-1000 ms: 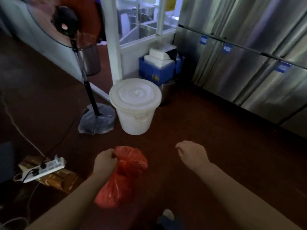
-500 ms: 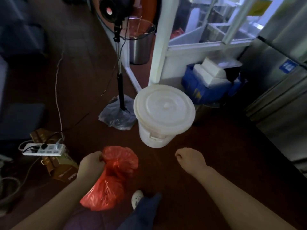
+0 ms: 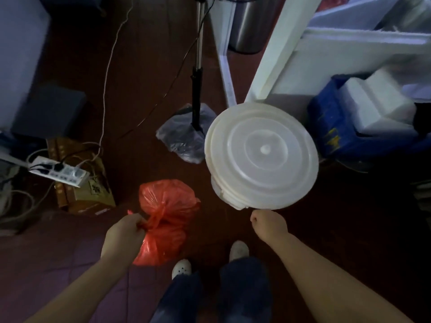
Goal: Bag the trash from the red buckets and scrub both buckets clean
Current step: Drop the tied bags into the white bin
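Dark floor (image 3: 349,234), white lidded bucket (image 3: 262,156). Left hand (image 3: 123,234) grips red bag (image 3: 168,203); right hand (image 3: 268,224) curled, empty. Trash looks bagged; scrubbing likely left.

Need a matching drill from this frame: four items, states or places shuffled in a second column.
1 red bag
2 white bucket
3 power strip
4 fan base

A wrapped in clear plastic
B gripped by the left hand
C lid on
D lying on a cardboard box

Pairs: 1-B, 2-C, 3-D, 4-A
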{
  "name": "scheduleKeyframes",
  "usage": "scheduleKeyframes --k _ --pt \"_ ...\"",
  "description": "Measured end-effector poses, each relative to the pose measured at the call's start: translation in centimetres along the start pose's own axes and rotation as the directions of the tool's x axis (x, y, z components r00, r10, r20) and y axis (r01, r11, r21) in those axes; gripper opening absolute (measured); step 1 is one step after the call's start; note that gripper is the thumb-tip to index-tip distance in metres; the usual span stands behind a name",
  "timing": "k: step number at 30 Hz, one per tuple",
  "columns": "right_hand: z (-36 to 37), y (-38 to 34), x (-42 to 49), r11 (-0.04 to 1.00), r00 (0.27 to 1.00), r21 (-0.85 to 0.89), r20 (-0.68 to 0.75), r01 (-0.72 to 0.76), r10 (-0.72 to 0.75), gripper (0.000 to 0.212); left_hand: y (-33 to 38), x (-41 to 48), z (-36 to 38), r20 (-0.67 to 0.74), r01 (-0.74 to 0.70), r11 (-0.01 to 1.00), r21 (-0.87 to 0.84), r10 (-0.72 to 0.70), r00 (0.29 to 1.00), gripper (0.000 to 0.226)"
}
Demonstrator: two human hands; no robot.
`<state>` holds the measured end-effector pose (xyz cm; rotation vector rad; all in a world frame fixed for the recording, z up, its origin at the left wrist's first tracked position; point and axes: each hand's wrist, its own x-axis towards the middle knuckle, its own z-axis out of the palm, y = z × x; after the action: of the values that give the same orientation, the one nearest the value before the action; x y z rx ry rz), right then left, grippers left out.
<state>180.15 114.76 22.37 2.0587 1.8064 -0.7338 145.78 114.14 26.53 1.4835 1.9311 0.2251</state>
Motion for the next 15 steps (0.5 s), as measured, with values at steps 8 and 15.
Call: scheduleKeyframes --k 8,15 --pt "4.4 3.4 9.8 0.970 0.988 -0.244 -0.143 0.027 -0.063 0.028 2.9 3.0 3.8 -0.087 0.142 0.989 -0.029 -0.144 0.986 0.030" --pt "6.0 6.5 12.3 0.909 0.951 -0.389 -0.193 0.150 -0.240 0.036 3.9 2.6 5.9 -0.145 0.278 0.954 -0.112 -0.293 0.945 0.027"
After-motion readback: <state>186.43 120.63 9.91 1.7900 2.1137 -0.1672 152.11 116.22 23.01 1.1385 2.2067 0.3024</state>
